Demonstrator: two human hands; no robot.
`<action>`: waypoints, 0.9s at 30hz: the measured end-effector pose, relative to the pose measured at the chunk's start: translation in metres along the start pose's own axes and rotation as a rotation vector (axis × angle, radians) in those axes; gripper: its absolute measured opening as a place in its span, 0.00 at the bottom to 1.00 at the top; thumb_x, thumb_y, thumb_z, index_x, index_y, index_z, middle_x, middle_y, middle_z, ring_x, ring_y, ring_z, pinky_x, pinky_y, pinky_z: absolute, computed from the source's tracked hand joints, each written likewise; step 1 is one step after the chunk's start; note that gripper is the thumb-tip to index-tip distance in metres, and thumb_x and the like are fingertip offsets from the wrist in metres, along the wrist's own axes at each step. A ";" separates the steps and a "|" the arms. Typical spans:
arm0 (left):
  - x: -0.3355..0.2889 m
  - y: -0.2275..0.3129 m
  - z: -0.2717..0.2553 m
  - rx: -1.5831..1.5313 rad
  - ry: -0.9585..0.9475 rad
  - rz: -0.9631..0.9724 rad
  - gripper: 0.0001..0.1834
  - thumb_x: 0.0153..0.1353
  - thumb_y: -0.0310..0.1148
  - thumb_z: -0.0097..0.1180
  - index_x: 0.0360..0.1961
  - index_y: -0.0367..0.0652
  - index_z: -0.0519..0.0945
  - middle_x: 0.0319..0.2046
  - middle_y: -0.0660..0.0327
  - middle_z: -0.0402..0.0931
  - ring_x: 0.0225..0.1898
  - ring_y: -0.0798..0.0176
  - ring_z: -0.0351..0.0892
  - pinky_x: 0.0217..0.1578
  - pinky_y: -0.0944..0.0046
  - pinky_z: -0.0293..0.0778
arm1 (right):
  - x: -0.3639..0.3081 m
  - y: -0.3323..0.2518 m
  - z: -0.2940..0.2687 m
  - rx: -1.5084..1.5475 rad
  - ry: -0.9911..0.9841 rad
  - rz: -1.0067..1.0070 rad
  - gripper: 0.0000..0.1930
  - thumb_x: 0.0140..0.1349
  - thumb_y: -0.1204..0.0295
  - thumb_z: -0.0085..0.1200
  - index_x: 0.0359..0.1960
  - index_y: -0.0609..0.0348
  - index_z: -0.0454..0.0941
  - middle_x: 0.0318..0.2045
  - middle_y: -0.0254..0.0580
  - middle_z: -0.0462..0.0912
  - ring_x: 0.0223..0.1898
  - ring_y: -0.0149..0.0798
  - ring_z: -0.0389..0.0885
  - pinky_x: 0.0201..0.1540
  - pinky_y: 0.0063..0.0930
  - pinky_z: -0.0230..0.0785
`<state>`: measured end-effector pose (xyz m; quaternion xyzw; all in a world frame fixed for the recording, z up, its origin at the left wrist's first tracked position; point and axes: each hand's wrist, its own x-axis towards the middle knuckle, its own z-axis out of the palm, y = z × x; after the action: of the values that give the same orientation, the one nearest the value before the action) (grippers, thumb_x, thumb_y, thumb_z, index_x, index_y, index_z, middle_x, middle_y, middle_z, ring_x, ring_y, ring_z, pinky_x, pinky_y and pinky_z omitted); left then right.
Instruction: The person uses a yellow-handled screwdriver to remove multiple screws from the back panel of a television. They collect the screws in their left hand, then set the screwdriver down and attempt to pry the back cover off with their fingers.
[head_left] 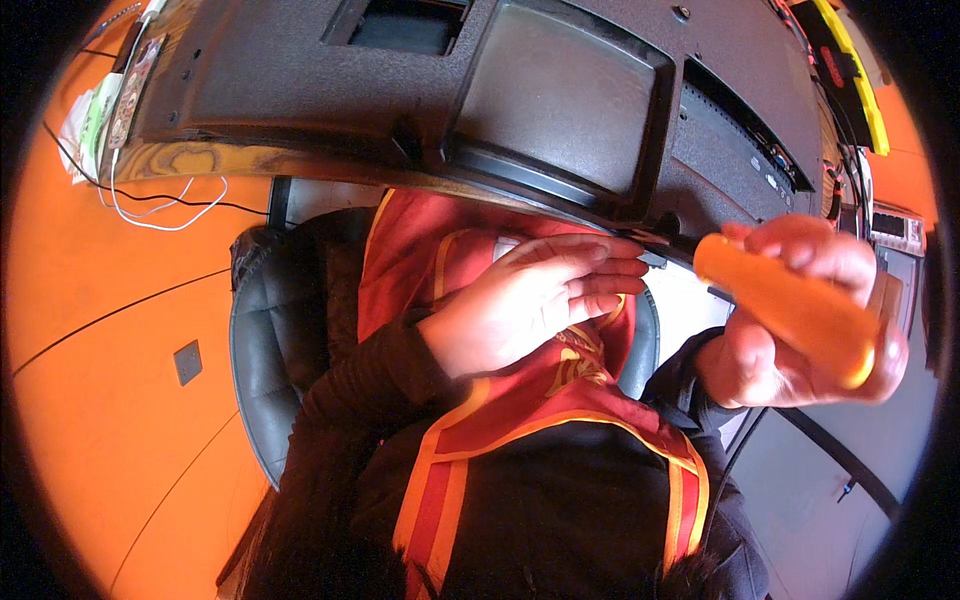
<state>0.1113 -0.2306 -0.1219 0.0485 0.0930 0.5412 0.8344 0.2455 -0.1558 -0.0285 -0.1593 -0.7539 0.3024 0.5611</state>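
Note:
My right hand (790, 330) is raised at the right, its fingers wrapped round an orange tapered handle-shaped object (785, 305) with a wider, rounded end. Whether a tip or blade belongs to it cannot be made out. My left hand (550, 285) hangs above my lap, fingers stretched out and slightly curved, nothing in it. Just beyond both hands lies a large black plastic housing (300, 100), like the back of a television or monitor, with a raised square section (560, 100), an opening, and a row of ports (770, 160) in a recess.
A wooden table edge (220, 160) runs under the housing. White and black cables (170, 222) dangle at the left beside a power strip (135, 95). Far right are a yellow-and-black object (850, 75) and more cables. A red apron (480, 390) covers my lap; a dark chair (270, 330) surrounds me.

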 end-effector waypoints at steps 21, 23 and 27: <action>-0.008 -0.003 0.014 0.104 0.121 0.038 0.14 0.65 0.31 0.42 0.49 0.37 0.70 0.45 0.52 0.74 0.45 0.60 0.75 0.45 0.65 0.71 | -0.008 -0.007 -0.022 0.127 0.090 0.034 0.23 0.56 0.66 0.54 0.52 0.39 0.59 0.37 0.46 0.65 0.28 0.40 0.67 0.21 0.29 0.71; -0.007 0.005 0.015 0.137 0.130 -0.034 0.10 0.64 0.28 0.42 0.44 0.38 0.73 0.41 0.53 0.75 0.42 0.62 0.75 0.41 0.65 0.71 | -0.010 -0.013 -0.038 0.202 0.227 0.052 0.22 0.57 0.64 0.53 0.52 0.39 0.60 0.38 0.44 0.65 0.31 0.39 0.67 0.24 0.30 0.72; -0.010 0.004 0.018 0.147 0.168 -0.159 0.12 0.63 0.37 0.45 0.35 0.39 0.75 0.32 0.59 0.74 0.34 0.64 0.73 0.36 0.67 0.71 | -0.020 -0.034 -0.098 -0.123 0.743 -0.122 0.17 0.62 0.63 0.47 0.52 0.43 0.62 0.43 0.45 0.65 0.38 0.42 0.68 0.32 0.36 0.72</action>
<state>0.1070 -0.2375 -0.1026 0.0564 0.2053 0.4671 0.8582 0.3479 -0.1656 -0.0034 -0.2463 -0.5240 0.1442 0.8025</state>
